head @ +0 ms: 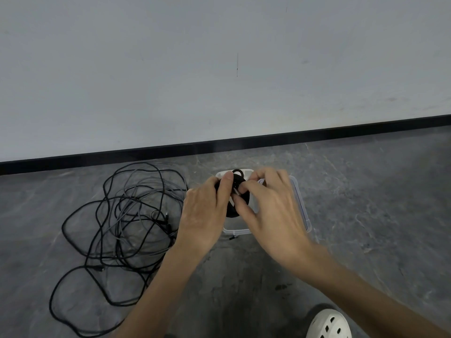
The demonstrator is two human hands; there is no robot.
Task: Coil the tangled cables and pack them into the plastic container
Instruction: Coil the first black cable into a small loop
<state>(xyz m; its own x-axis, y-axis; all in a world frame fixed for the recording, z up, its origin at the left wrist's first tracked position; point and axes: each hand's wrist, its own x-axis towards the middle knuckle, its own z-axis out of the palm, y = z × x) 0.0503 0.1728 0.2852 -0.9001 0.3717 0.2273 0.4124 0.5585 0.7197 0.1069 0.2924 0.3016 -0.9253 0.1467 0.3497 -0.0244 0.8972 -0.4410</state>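
Fingers of both hands are closed on one cable. Tangled cables are spread on the floor beside the plastic container. Above it the black coil is gripped by the left hand, its end seemingly pinched by the right hand; that end should be tucked tight.

— Where do the tangled cables lie?
— On the floor, left of the plastic container.
— And the coiled cable?
— Above the plastic container, between the left hand and the right hand.
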